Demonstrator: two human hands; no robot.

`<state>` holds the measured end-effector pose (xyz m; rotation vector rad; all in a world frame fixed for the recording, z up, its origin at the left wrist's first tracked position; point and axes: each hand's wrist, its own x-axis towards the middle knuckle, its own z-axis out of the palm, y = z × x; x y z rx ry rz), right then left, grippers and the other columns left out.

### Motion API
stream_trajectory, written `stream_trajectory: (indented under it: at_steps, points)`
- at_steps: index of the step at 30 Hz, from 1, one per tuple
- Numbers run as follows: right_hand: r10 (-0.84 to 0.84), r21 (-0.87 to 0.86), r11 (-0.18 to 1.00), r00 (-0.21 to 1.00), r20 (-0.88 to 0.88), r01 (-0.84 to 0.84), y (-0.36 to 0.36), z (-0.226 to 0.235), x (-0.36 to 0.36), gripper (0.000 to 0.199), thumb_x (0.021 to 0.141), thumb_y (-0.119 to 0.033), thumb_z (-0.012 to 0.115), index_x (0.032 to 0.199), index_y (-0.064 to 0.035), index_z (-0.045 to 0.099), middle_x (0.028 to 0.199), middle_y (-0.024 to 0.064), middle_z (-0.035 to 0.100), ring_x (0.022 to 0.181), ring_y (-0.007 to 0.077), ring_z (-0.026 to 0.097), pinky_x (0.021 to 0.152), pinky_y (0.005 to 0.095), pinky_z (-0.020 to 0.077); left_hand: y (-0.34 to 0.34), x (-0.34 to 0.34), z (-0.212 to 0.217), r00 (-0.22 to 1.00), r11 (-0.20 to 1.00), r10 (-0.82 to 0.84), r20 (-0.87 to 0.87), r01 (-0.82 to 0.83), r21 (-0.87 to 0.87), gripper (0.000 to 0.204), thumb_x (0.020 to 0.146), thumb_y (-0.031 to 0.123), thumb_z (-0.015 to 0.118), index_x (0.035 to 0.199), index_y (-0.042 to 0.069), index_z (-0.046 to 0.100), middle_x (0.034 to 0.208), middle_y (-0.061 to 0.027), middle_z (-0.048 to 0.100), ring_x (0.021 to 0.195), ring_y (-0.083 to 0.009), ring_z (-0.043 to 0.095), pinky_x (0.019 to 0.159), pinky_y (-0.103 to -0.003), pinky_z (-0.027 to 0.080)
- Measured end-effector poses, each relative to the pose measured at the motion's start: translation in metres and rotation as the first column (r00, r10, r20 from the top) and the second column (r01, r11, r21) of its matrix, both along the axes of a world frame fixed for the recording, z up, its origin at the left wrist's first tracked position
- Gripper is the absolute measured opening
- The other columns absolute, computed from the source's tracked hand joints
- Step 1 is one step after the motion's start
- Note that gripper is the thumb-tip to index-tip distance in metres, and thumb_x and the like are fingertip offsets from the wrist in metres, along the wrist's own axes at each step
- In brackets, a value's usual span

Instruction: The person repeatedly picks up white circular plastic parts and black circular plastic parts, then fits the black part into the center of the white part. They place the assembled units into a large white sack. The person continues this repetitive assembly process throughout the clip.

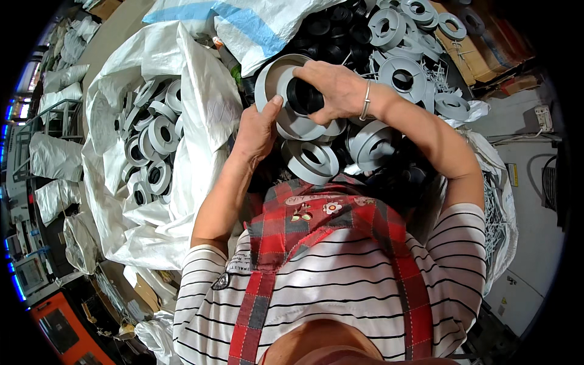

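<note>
Nearest the camera are a white shirt with thin black stripes (pixel 328 286) and, over it, a red-and-dark-grey checked bib apron (pixel 328 210) with a small flower patch. Beyond the bib, the two hands meet at a wide, round, light-grey dish of smooth, plastic-looking material (pixel 275 78), tilted and raised in front of the heap. The left hand (pixel 258 129) is clamped on the near left side of the dish, its thumb pressed over the rim. The right hand (pixel 328 88), below a thin silver-coloured bracelet (pixel 365 100), is closed around a black ribbed ring (pixel 299 95) at the middle of the dish; whether the ring is fully seated cannot be told.

Just below the dish, close to the apron, lie a grey flanged ring (pixel 311 173) and other grey pieces. Past the right hand, a pile of black ribbed parts (pixel 328 27) adjoins grey rings (pixel 403 76) and scattered thin white sticks (pixel 439 79), with a brown cardboard box (pixel 465 58) beyond. To the left, an open white woven sack (pixel 201 91) holds many grey rings with black centres (pixel 162 135).
</note>
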<state>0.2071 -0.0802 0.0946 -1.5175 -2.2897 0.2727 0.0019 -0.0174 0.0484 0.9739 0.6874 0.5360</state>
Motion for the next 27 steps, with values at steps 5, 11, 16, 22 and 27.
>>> stream_trajectory:
  at_steps: [5,11,16,22,27]
  points:
    - [0.160,-0.008,0.987,0.962,0.222,-0.163,-0.005,0.015,-0.009,0.075,0.050,-0.016,0.077,0.116,-0.0035,0.044,0.102,0.0088,0.050,0.099,0.0269,0.049,0.078,0.0345,0.0506,0.004,-0.005,0.008,0.998,0.978,-0.067,-0.017,0.062,-0.199,0.046,0.090,0.034,0.053,0.117,-0.003,0.048,0.108,-0.0129,0.058,0.095,-0.0221,0.059,0.083,-0.038,0.049]
    - [-0.338,-0.327,0.924,0.826,-0.451,0.199,-0.002,0.001,-0.019,0.067,0.068,-0.033,0.075,0.116,0.0050,0.046,0.085,0.0147,0.059,0.067,0.0237,0.061,0.056,0.0302,0.0518,-0.014,-0.001,0.022,0.995,1.000,-0.014,0.103,0.012,0.027,0.050,0.089,0.037,0.055,0.120,-0.003,0.048,0.111,-0.0116,0.058,0.100,-0.0208,0.057,0.083,-0.036,0.048]
    - [-0.729,-0.800,0.582,0.342,-0.593,-0.147,0.023,-0.021,0.001,0.069,0.086,-0.059,0.046,0.089,0.0087,0.058,0.070,0.0166,0.064,0.044,0.0157,0.059,0.034,0.0228,0.0425,0.013,-0.044,0.017,0.861,0.860,0.272,-0.430,-0.017,0.510,0.055,0.087,0.036,0.060,0.119,-0.006,0.047,0.113,-0.0115,0.057,0.096,-0.0192,0.056,0.082,-0.028,0.044]
    - [-0.645,-0.283,0.755,0.749,-0.153,0.592,0.072,-0.091,0.078,0.058,0.069,-0.045,0.068,0.101,0.0037,0.062,0.088,0.0184,0.066,0.085,0.0333,0.063,0.078,0.0356,0.0500,0.075,-0.076,0.038,0.561,-0.006,0.821,0.102,-0.171,0.985,0.075,0.076,0.034,0.071,0.130,-0.007,0.038,0.129,-0.0210,0.046,0.117,-0.0243,0.046,0.098,-0.032,0.034]
    - [-0.320,-0.110,0.928,0.913,0.254,0.356,0.101,-0.131,0.033,0.080,0.069,-0.013,0.068,0.138,-0.0139,0.029,0.142,0.0112,0.031,0.125,0.0292,0.036,0.091,0.0390,0.0434,0.045,-0.009,-0.036,0.890,0.737,0.161,-0.426,0.179,0.652,0.087,0.069,0.036,0.077,0.129,-0.013,0.036,0.127,-0.0232,0.047,0.117,-0.0278,0.046,0.098,-0.035,0.036]
